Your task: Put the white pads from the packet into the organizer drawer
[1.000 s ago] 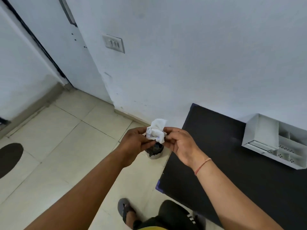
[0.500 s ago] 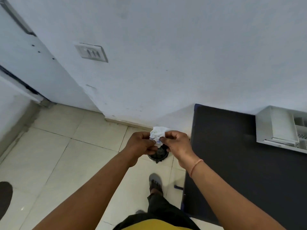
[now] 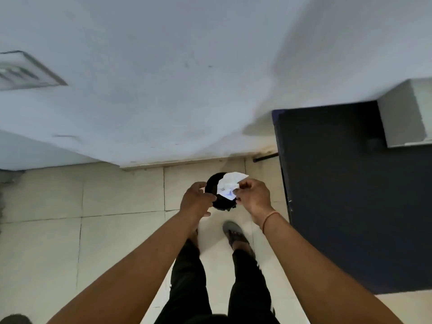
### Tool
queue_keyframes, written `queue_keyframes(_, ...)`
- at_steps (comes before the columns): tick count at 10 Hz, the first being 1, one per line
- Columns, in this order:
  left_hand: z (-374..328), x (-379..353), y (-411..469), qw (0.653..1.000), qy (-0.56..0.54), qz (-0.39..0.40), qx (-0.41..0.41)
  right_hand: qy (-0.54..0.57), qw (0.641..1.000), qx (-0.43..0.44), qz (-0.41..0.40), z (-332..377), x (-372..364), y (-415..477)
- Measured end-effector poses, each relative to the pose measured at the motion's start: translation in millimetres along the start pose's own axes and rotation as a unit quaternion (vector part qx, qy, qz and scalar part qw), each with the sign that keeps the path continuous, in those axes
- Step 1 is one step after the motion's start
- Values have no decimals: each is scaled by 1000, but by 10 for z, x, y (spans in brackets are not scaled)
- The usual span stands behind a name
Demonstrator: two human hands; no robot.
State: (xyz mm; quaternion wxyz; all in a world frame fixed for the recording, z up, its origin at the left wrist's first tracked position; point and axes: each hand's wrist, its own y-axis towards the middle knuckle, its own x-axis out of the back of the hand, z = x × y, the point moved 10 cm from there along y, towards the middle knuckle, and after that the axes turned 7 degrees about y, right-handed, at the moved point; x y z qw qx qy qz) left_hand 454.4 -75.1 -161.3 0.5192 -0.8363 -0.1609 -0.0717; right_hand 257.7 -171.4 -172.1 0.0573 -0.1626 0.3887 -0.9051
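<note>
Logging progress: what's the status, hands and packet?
Right hand pinching crumpled white packet. Left hand off it, empty. Packet over black bin on floor. Organizer on table, far right. Nothing between.

We see our two bare forearms reaching forward and downward from the bottom corners, converging toward the middle. Our left hand [image 3: 196,198] is loosely curled, fingers bent and slightly apart, gripping nothing, back of the hand toward us. Our right hand [image 3: 253,197] is close beside it, thumb and fingertips pinched together on a crumpled white wrapper [image 3: 228,185]. A thin orange thread [image 3: 268,219] circles our right wrist. Below, our legs stand in dark trousers.
</note>
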Motion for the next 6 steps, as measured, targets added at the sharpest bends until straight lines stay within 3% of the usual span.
queue_keyframes(1, 206, -157, 824, 997, 56, 36, 34, 16, 996, -81, -40, -564, -316, 551)
queue_keyframes(3, 628, -356, 1973, 989, 103, 73, 73, -32, 990, -119, -71, -1444, -731, 1525)
queue_keyframes(6, 1042, -634, 2940, 987, 134, 86, 35, -142, 980, -138, 6, -2136, -1238, 2441)
